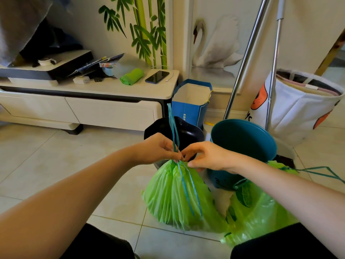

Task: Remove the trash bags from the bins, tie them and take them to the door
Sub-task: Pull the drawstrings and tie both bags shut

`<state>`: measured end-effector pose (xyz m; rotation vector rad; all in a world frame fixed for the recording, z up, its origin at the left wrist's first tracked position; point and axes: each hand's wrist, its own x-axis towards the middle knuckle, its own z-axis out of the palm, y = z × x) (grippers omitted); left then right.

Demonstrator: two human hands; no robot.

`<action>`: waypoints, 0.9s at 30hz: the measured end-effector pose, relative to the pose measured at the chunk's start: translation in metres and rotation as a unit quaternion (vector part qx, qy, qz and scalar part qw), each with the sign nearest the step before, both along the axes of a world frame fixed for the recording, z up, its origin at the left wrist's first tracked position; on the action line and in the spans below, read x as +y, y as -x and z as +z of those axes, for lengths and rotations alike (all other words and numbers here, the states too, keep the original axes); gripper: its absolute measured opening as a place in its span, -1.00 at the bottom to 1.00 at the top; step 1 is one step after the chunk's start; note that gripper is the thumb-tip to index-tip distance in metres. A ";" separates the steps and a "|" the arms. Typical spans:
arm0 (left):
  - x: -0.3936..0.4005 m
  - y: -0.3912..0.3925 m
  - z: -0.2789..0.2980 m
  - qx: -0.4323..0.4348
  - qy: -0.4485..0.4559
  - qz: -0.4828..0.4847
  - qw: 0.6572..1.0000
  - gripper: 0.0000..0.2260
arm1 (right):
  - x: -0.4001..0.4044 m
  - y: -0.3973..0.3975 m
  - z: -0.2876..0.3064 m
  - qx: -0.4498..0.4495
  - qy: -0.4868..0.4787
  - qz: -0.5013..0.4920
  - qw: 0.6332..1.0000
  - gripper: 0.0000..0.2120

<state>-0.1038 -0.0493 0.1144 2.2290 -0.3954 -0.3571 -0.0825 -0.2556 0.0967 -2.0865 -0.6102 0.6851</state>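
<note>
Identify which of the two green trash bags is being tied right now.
The left green bag: both hands pinch the blue drawstring at its gathered neck. The other green bag lies to its right, untouched, under the right forearm.

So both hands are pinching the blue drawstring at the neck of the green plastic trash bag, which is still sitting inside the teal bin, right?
Not quite. The head view shows the left hand and right hand pinching the blue drawstring at the neck of the green plastic trash bag, but the bag sits on the tiled floor, beside the teal round bin, not inside it.
</note>
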 end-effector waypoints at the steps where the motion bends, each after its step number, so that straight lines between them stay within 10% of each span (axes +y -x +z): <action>1: 0.001 0.000 0.000 -0.008 -0.004 -0.002 1.000 -0.87 | 0.005 0.001 -0.004 0.002 0.006 0.012 1.000 -0.73; 20: 0.007 -0.011 -0.010 -0.141 -0.118 0.063 0.981 -0.93 | 0.039 -0.021 -0.019 -0.043 0.004 -0.028 0.999 -0.88; 27: 0.016 -0.013 -0.011 -0.067 -0.080 0.056 0.993 -0.91 | 0.036 -0.023 -0.018 -0.023 -0.007 -0.033 0.999 -0.95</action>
